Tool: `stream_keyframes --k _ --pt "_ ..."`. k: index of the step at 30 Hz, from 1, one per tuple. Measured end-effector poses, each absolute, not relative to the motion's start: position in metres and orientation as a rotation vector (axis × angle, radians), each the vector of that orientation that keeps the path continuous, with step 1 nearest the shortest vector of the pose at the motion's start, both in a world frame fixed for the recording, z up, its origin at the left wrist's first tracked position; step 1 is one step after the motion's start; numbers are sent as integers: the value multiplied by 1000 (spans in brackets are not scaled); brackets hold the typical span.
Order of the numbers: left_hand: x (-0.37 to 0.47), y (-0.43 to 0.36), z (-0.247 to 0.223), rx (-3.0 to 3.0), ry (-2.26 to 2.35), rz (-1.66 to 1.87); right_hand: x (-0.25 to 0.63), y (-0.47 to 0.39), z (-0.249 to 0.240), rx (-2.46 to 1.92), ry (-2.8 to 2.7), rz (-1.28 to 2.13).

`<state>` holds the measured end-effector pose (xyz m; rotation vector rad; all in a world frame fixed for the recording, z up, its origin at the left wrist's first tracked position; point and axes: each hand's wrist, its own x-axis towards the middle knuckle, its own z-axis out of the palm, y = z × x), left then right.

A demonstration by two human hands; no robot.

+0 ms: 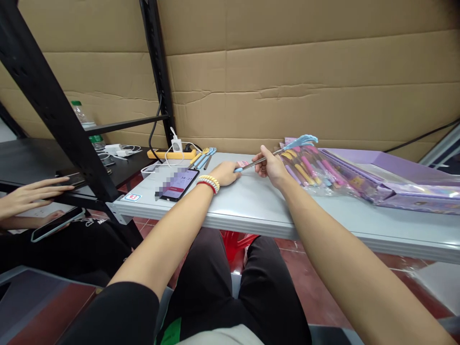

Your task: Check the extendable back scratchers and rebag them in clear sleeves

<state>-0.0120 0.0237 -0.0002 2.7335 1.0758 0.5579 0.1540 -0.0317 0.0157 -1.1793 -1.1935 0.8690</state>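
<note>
A back scratcher [302, 142] with a light blue claw head and a thin metal rod lies slantwise between my hands over the grey table [247, 206]. My left hand [225, 174] is closed at its blue near end, most of the fingers hidden beneath. Farther along, my right hand [272, 165] pinches the metal rod below the claw. A small pink printed piece [242, 164] shows beside my left fingers. Left of that hand are a phone [179, 184] with a lit screen and several blue and yellow back scratchers [204, 157].
Clear-wrapped colourful back scratchers [305, 167] lie right of my right hand, beside a purple box [406, 194]. A yellow power strip [172, 155] with white chargers sits at the back left. Past the black post [64, 100], another person's hand [32, 194] rests near a phone.
</note>
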Motion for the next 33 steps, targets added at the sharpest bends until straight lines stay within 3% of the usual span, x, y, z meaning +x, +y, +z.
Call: stream_keyframes --k 13,33 --pt "-12 23 -3 2651 884 905 158 -37 26 -1078 -967 1016" --pt "-12 10 4 2736 1044 815 159 -33 19 -1289 -1046 828"
